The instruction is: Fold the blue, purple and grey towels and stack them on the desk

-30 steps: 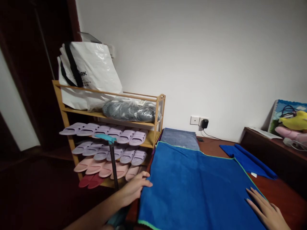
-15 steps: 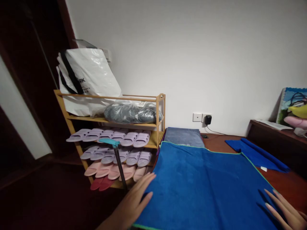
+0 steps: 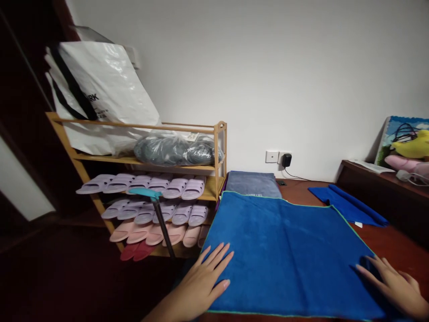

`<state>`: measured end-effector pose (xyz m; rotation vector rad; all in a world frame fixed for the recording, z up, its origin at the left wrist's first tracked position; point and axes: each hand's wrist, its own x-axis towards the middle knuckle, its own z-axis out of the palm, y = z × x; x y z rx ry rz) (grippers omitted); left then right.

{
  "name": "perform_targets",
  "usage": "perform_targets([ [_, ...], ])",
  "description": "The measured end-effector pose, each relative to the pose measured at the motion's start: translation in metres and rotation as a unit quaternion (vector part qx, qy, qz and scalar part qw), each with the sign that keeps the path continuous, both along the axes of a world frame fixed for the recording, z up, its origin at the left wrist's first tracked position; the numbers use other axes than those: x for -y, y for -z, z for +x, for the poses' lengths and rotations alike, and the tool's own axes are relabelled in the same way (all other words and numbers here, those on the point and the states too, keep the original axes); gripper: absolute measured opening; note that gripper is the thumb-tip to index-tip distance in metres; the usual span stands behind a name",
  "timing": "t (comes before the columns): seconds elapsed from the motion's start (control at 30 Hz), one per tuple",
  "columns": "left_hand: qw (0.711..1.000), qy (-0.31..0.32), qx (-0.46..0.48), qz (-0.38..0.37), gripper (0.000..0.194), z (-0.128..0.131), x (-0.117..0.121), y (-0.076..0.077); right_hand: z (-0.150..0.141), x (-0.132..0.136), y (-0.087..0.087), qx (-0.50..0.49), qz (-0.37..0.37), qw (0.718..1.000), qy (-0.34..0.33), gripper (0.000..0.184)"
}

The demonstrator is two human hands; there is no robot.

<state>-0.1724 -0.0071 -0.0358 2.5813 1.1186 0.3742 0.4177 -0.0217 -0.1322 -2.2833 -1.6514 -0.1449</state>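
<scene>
A large blue towel (image 3: 288,250) with a green hem lies spread flat on a dark red-brown table (image 3: 395,243). My left hand (image 3: 204,281) rests flat on the towel's left edge, fingers stretched out and spread. At the towel's right edge my right hand (image 3: 395,286) lies flat as well, fingers pointing left. Neither hand holds anything. A folded grey-blue towel (image 3: 253,183) sits just behind the spread one.
A folded blue cloth (image 3: 348,206) lies at the back right of the table. A wooden shoe rack (image 3: 219,152) with several lilac and pink slippers stands to the left, with a white bag (image 3: 100,94) on top. A teal-headed pole (image 3: 157,214) leans before it. A wall socket with a charger (image 3: 286,159) is behind.
My left hand let go of the towel's left edge and now lies flat on it, further toward me. My right hand stayed flat near the right edge. The view shifted slightly.
</scene>
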Motion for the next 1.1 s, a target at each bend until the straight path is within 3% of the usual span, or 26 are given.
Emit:
perform_targets([
  [0.1,1.000,0.001,0.009,0.008,0.059,0.000,0.000,0.000,-0.023,-0.055,-0.028,-0.025,-0.031,0.999,-0.018,0.074],
  [0.17,1.000,-0.004,0.014,0.015,0.059,0.000,0.001,0.001,-0.041,-0.098,-0.042,-0.046,-0.040,0.997,-0.052,0.076],
  [0.23,1.000,-0.011,0.014,0.023,0.060,-0.001,0.003,0.001,-0.057,-0.136,-0.048,-0.042,-0.034,0.997,-0.056,0.073],
  [0.33,0.999,-0.016,0.015,0.037,0.062,-0.003,0.005,0.001,-0.070,-0.175,-0.041,-0.034,-0.035,0.999,-0.010,0.074],
  [0.47,0.999,-0.020,0.012,0.031,0.065,-0.004,0.006,0.000,-0.069,-0.193,-0.027,-0.037,-0.051,0.997,0.044,0.079],
  [0.57,1.000,-0.014,0.001,0.001,0.066,-0.008,0.006,0.000,-0.068,-0.192,-0.028,-0.033,-0.049,0.997,0.051,0.081],
  [0.67,0.999,-0.023,0.004,-0.032,0.065,-0.012,0.006,-0.004,-0.085,-0.190,-0.043,-0.014,-0.026,0.999,0.011,0.076],
  [0.73,0.999,-0.029,0.015,-0.040,0.058,-0.011,-0.001,-0.011,-0.111,-0.192,-0.057,0.003,-0.011,0.998,-0.061,0.068],
  [0.83,0.999,-0.028,0.028,0.001,0.043,0.006,-0.031,-0.025,-0.165,-0.201,-0.078,0.026,-0.012,0.979,-0.203,0.053],
  [0.9,0.998,-0.026,0.024,0.047,0.041,0.025,-0.066,-0.031,-0.200,-0.211,-0.087,0.035,-0.010,0.970,-0.241,0.046],
  [1.0,0.993,-0.052,-0.015,0.103,0.045,0.052,-0.126,-0.029,-0.239,-0.229,-0.091,0.039,0.000,0.981,-0.191,0.042],
  [1.1,0.989,-0.087,-0.042,0.112,0.050,0.062,-0.172,-0.015,-0.256,-0.243,-0.086,0.037,-0.007,0.992,-0.121,0.039],
])
